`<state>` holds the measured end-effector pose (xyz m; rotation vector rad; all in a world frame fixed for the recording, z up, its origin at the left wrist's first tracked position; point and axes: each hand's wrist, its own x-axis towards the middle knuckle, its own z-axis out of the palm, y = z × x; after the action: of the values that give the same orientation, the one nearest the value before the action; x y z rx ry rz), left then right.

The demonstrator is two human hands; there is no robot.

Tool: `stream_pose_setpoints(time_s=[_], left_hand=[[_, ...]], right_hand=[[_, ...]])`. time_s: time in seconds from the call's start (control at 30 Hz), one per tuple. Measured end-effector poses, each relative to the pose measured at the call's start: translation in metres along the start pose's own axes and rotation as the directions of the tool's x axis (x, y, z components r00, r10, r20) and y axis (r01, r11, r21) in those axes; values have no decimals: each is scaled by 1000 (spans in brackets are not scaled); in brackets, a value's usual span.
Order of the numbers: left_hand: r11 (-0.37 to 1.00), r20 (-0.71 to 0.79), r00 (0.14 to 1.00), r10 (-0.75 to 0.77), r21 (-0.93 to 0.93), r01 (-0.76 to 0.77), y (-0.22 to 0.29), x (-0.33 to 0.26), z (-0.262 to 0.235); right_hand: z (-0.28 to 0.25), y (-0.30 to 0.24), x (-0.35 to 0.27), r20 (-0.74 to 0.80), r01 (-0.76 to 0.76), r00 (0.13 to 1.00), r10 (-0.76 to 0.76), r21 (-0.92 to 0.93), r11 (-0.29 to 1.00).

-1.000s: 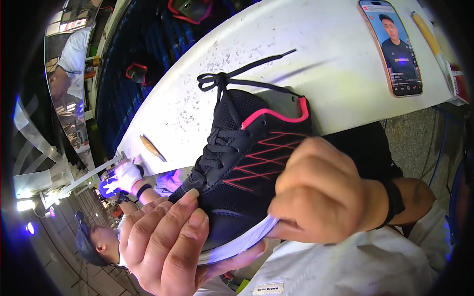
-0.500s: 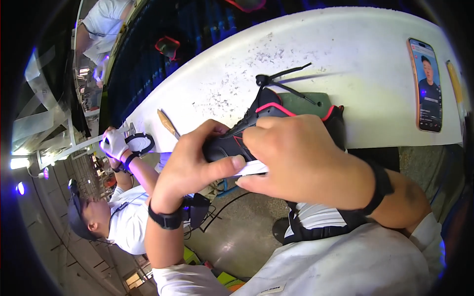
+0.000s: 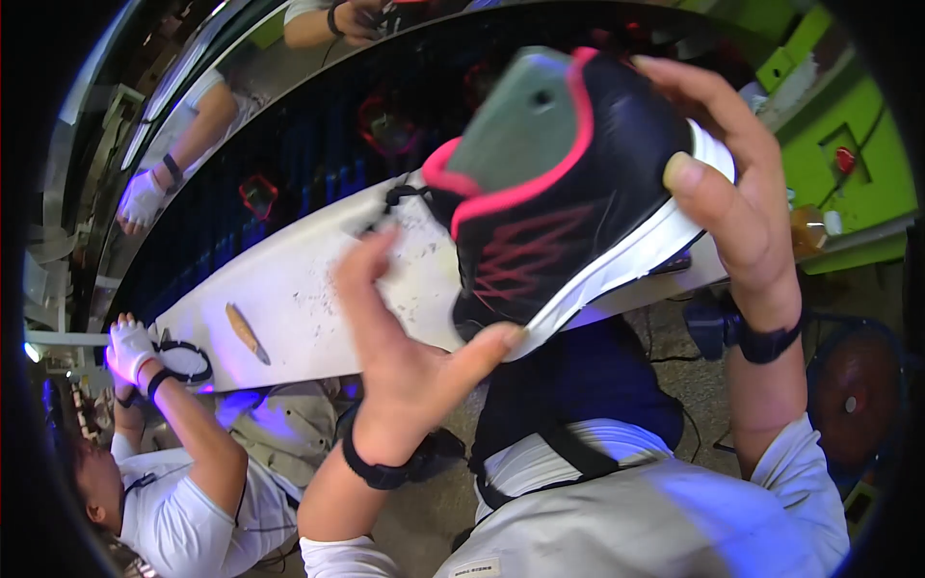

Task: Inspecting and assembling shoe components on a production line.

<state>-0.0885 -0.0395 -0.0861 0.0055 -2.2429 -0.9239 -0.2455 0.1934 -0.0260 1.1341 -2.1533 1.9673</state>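
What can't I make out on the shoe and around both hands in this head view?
- Shoe: motion-blurred; toe end hidden behind the left hand.
- Heel: covered by the right hand.
- Laces: mostly hidden behind the shoe's collar.
- White table: its right part blocked by shoe and right hand.
- Co-worker's gloved hand: what it holds is too small, near the rim.
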Motion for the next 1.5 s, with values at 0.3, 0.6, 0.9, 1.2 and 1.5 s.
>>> stream_pose_setpoints(time_s=[0.3, 0.6, 0.9, 1.2, 1.5], left_hand=[[988, 467, 873, -138, 123, 91, 60, 96, -20], [956, 515, 811, -277, 62, 287, 38, 103, -33], [901, 488, 826, -282, -162, 403, -9, 88, -42], [951, 443, 848, -291, 40, 306, 15, 97, -33], [975, 477, 870, -123, 221, 16, 44, 99, -16]], right_hand=[[63, 18, 1, 118, -189, 982, 147, 600, 778], [83, 15, 14, -39, 16, 999, -5, 267, 964], [109, 58, 15, -147, 37, 882, 447, 968, 247], [105, 21, 34, -67, -17, 996, 52, 447, 895], [80, 19, 19, -51, 111, 994, -101, 273, 956]])
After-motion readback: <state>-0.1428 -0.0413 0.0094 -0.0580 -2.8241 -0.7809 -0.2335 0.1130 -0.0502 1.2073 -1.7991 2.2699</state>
